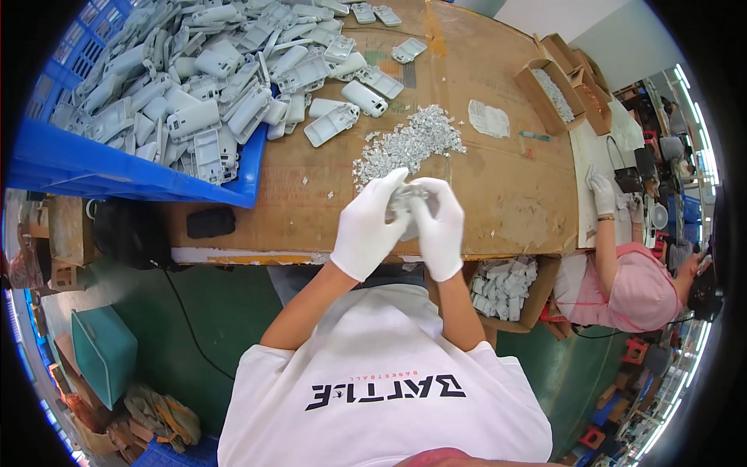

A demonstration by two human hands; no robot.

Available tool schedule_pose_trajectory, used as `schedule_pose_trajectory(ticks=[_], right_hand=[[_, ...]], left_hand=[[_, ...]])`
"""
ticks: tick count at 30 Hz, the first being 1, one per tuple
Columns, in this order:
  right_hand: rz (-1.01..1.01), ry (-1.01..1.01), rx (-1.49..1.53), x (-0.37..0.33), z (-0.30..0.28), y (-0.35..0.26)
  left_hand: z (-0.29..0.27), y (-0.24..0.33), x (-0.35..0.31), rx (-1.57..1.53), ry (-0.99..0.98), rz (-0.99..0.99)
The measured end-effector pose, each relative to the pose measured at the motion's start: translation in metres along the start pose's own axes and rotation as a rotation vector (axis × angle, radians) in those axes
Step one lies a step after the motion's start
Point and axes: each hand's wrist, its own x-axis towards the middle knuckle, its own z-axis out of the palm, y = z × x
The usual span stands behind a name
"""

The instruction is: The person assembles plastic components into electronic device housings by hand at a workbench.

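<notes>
Both hands wear white gloves and meet over the near edge of the cardboard-covered table [303, 226]. My left hand [369, 227] and my right hand [440, 233] are closed around a grey plastic part [403, 204], mostly hidden by the fingers. Just beyond the fingertips spreads a pile of small silvery-white pieces [420, 140]. Farther left, many pale grey plastic housings [218, 62] heap up in and over a blue crate [132, 167]. Several housings lie loose on the cardboard, one housing [332, 124] between the crate and the small pieces.
A black pouch [210, 223] lies near the table's front edge. Open boxes of small parts [551, 97] stand at the far right. Below the edge, right of me, sits a cardboard box of wrapped white parts [504, 289]. A co-worker in pink [634, 288] sits at the right.
</notes>
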Motion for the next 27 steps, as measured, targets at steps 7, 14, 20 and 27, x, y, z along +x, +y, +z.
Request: schedule_pose_trajectory(ticks=[7,14,20,27], right_hand=[[-0.006,0.488,-0.759,0.096,-0.221,0.124],[0.087,0.629,-1.335,0.119,-0.277,0.114],[-0.006,0.662,-1.004,0.101,-0.275,0.151],[-0.236,0.489,-1.033,0.058,-0.269,0.152]], left_hand=[[-0.041,-0.087,0.080,0.718,0.240,0.076],[-0.034,-0.127,0.117,0.947,0.107,0.080],[-0.056,-0.124,0.093,0.667,0.042,-0.047],[-0.083,-0.099,0.033,0.482,0.089,-0.089]])
